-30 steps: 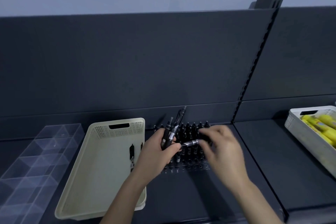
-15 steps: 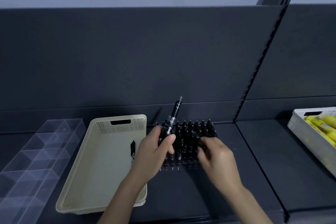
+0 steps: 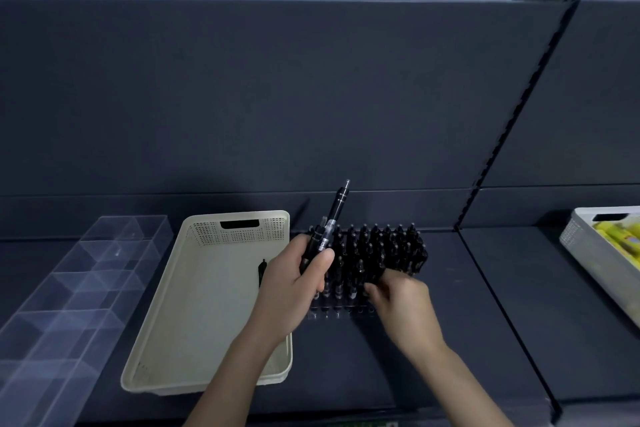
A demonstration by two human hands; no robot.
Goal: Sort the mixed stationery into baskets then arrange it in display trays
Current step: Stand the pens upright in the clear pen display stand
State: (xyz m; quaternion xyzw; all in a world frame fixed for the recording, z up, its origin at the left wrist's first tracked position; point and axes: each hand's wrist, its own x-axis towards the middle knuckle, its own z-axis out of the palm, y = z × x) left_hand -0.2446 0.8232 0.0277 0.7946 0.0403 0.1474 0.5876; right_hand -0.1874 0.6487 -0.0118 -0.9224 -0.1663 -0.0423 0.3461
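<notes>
Seen from the head camera, the left hand (image 3: 294, 288) grips a few black pens (image 3: 334, 215), tips up, above the shelf's middle. It is beside the cream basket (image 3: 207, 322), which holds one pen (image 3: 261, 272). The right hand (image 3: 401, 302) curls its fingers at the front rows of the pen-filled display tray (image 3: 329, 313); I cannot tell whether it pinches one.

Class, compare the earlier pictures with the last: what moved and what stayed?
The right hand, which held a pen beside the left hand, dropped to the front of the pen tray; whether it pinches a pen is hidden. The left hand keeps gripping its pens. The beige basket and its one pen stayed.
</notes>
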